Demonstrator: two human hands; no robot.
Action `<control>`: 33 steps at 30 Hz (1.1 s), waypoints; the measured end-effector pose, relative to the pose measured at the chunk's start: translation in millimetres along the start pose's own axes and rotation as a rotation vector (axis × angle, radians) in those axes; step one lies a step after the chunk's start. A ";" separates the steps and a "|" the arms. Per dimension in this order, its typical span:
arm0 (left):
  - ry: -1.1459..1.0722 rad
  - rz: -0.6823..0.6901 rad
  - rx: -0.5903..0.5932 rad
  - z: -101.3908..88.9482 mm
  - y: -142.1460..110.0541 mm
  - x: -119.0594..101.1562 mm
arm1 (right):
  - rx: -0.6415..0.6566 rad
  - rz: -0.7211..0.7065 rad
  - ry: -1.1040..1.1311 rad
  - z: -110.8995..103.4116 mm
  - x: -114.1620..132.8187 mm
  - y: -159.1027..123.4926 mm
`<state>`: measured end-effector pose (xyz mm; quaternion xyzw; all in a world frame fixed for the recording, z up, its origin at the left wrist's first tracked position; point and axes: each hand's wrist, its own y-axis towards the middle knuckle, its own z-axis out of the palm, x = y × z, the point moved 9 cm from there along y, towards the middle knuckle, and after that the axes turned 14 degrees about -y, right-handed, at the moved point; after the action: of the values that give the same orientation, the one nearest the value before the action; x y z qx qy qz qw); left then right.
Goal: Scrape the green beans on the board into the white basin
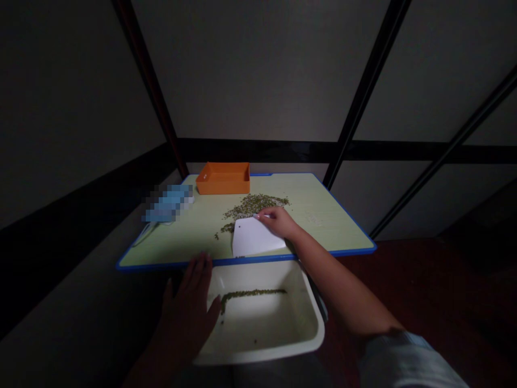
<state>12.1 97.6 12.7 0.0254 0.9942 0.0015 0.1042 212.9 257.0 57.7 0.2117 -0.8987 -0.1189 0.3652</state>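
Head view: at the bench's (343,231) near edge, right fingers (268,212) pinch the scraper (254,240) by its far edge; I'd guess it's light, springy. Left fingers (197,270) beside the tub (258,353): grip unclear.

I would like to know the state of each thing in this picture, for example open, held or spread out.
White sheet: gripped at its far edge
Right hand: pinching that sheet
Green bits: loosely heaped on the table
Basin: upright, open-topped, more green bits inside
Left hand: open, at the basin's left side
Orange tray: upright, open-topped
Blue item: pixelated, cannot tell
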 end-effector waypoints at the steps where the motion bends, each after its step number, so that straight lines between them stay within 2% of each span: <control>1: 0.000 0.001 -0.006 -0.6 0.4 -0.3 | -0.002 -0.004 0.005 -0.7 0.2 0.0; 15: -0.030 0.006 -0.024 -3.6 -1.3 -1.7 | -0.027 0.035 0.134 -10.0 -5.1 -3.3; 18: -0.037 0.016 -0.033 -2.4 -0.9 -1.2 | -0.143 0.087 0.179 -22.4 -11.9 -3.4; 22: -0.056 0.024 -0.046 -1.8 -1.4 -0.2 | -0.420 0.194 0.223 -51.5 -28.9 -9.7; 24: -0.058 0.027 -0.048 -2.0 -1.8 -0.3 | -0.502 0.231 0.170 -61.7 -33.8 -14.1; 30: -0.068 0.012 -0.021 -1.7 -1.9 -1.0 | -0.439 0.248 -0.021 -63.3 -29.8 -16.6; 33: -0.081 0.016 -0.029 -2.6 -2.4 -1.2 | -0.431 0.237 -0.015 -62.6 -26.9 -17.0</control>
<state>12.6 95.1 15.4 0.0320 0.9888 0.0155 0.1449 279.5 250.9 79.3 0.0213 -0.8739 -0.2657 0.4066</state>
